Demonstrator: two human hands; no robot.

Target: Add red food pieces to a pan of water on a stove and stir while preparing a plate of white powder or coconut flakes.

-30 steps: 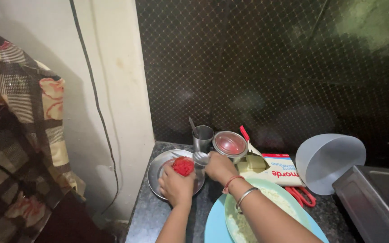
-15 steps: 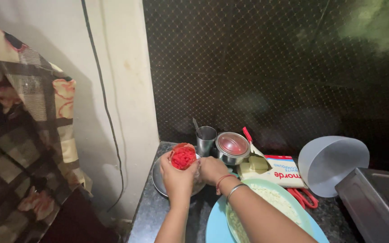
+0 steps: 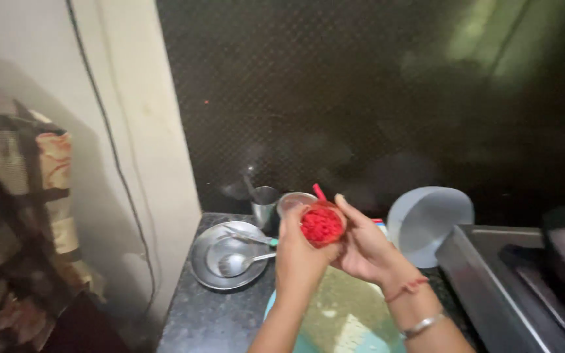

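Head view: our left hand and right hand together clasp a small round container of red powder, lifted above the dark tabletop. Left of it, the round steel plate holds a spoon.

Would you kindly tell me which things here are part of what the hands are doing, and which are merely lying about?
In hand:
- small round container of red stuff
- left hand and right hand, both cupping it

Lying about:
- round steel plate with a steel spoon
- steel cup
- tipped grey plastic bowl
- light blue plate
- stove
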